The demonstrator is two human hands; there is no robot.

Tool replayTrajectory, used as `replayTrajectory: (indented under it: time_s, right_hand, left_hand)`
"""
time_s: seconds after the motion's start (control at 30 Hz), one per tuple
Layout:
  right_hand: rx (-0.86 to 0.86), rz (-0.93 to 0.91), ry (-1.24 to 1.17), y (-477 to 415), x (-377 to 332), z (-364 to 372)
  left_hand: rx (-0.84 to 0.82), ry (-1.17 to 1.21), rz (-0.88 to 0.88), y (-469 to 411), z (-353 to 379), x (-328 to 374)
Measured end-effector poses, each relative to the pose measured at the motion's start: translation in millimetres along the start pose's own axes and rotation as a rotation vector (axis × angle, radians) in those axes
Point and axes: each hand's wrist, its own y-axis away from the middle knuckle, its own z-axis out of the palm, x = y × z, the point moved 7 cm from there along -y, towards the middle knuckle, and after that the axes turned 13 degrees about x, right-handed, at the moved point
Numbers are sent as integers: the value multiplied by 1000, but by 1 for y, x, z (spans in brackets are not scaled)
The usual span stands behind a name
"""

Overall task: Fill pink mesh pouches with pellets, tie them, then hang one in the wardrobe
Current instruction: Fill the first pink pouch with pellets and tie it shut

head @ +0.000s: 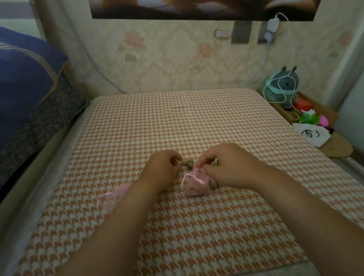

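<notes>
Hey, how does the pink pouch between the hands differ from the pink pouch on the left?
The middle pouch is pinched at its neck by the right hand; the left pouch lies unheld. The middle pouch shows nearly whole; the left pouch is half hidden behind the left forearm. Both are pink mesh.

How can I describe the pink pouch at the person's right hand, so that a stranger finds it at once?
Look at the big orange-and-white checked cloth. Near its middle, the right hand pinches the top of a small pink pouch. The other pink pouch lies further left, partly hidden by an arm; only this one has brown pellets lying beside it.
</notes>
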Motion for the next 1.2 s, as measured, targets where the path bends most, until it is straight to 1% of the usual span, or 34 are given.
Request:
replayTrajectory:
  time_s: [0.1, 0.23, 0.37, 0.47, 0.6, 0.77, 0.87, 0.97, 1.2]
  right_hand:
    - [-6, -1, 5, -1, 1, 1]
    - [-8, 4, -16, 1, -1, 0]
    - [-26, 13, -29, 4, -1, -1]
    - [-12, 42, -55, 5, 0, -4]
    - [0, 76, -75, 6, 4, -6]
    - [-20, 78, -124, 7, 6, -6]
    - [-23, 74, -126, 7, 7, -6]
    - [-10, 63, -113, 5, 7, -6]
    - [-12, 50, -68, 4, 5, -5]
  left_hand:
    - [44, 77, -40, 1, -11, 3]
    - [117, 302, -42, 3, -38, 34]
    - [112, 464, -35, 12, -57, 65]
    - [39, 428, 22, 25, -58, 82]
    - [-31, 290, 113, 37, -51, 90]
    - [-34, 181, 134, 39, -41, 85]
    - [3, 146, 141, 38, -40, 86]
    - [32, 137, 104, 36, -41, 83]
    - [-46, 167, 52, 35, -39, 78]
